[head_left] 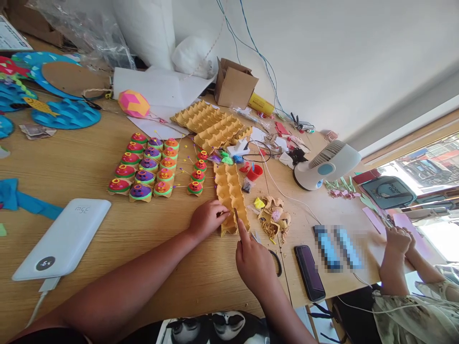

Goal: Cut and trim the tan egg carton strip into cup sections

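A strip of tan egg carton point(224, 180) lies on the table before me. My left hand point(208, 220) is closed on its near left edge, thumb and fingers pinching the cardboard. In my right hand point(254, 265) is a thin dark-bladed knife point(235, 214), the index finger stretched along it; its tip is over the carton cups. The knife's handle is hidden in the palm. Scissors point(277, 262) lie partly under my right hand. Left of the strip stand rows of painted egg-carton cups point(144, 177) with faces, and a separate red-and-green row point(197, 176).
Larger egg trays point(206, 123) lie behind. To the right are carton scraps point(274, 215), a red cup point(254, 172), a phone point(309, 273) and a white fan point(328, 165). A power bank point(64, 239) is at left. Another person's hands point(398, 240) rest at far right.
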`<state>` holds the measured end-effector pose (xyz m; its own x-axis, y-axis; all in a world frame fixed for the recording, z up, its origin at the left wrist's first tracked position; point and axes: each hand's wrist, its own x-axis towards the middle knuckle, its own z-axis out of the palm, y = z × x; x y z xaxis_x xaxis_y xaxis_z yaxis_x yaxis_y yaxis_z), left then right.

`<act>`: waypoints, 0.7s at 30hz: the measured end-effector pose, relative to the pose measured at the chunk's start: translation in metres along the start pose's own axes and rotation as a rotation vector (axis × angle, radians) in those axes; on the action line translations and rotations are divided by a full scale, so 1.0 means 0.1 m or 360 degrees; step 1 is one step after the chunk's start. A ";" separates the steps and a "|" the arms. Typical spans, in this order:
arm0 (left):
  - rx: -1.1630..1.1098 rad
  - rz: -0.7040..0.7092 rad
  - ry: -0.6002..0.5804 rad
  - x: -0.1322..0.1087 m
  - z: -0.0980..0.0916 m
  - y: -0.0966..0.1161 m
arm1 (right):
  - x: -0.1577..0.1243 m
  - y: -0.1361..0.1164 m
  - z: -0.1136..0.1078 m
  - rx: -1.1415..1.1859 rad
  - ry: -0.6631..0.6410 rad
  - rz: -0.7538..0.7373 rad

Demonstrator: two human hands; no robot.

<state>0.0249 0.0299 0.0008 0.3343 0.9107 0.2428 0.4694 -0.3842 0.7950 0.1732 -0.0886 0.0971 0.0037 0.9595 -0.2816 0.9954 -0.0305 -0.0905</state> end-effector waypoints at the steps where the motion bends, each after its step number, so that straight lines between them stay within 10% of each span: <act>1: -0.0005 0.0002 -0.0003 0.00 0.00 0.00 | -0.01 0.00 -0.01 -0.0009 -0.0015 0.0007; 21: 0.0002 0.0002 -0.0051 0.02 0.00 0.00 | 0.11 -0.06 0.00 -0.0044 -0.0090 0.0014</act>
<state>0.0253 0.0314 0.0008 0.3610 0.9048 0.2258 0.4699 -0.3856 0.7941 0.1678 -0.0781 0.0951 0.0078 0.9419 -0.3357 0.9977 -0.0302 -0.0615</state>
